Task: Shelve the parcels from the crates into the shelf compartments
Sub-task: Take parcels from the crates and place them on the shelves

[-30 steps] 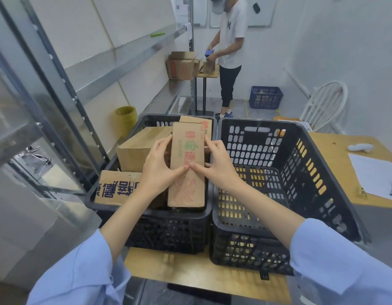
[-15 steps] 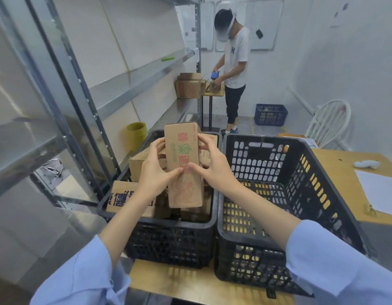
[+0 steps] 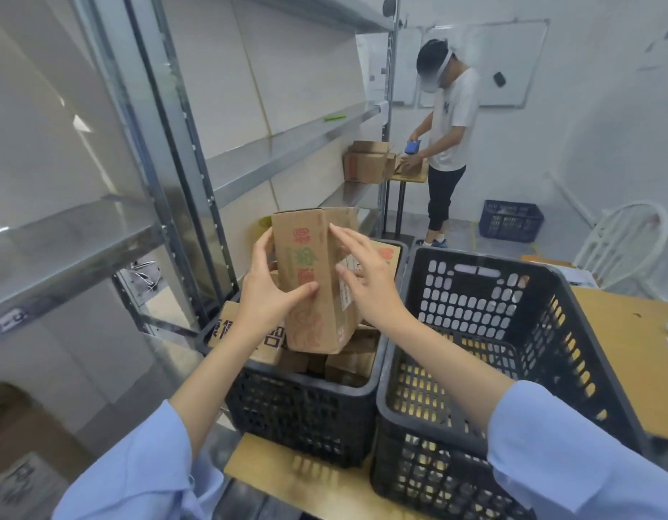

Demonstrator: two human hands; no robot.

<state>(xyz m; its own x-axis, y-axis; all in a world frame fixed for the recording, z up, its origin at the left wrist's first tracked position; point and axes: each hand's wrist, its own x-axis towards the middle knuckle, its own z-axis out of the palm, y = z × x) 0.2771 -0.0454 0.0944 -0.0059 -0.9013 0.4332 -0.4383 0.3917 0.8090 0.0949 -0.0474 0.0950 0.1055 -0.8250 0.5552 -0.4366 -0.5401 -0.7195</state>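
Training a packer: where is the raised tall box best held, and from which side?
Across its narrow printed face at mid-height, from left and right: the box is nearly upright, long sides free. The left hand grips the left edge; the right hand lies open at the right side.

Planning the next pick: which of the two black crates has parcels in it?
The left crate, nearest the shelf, holds cardboard parcels; the right crate shows only bare slotted floor.

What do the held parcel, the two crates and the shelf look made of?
Parcel: matte brown cardboard, printed, with folded edges. Left crate and right crate: black moulded plastic, slotted walls. Shelf: probably galvanised steel, grey, reflective.
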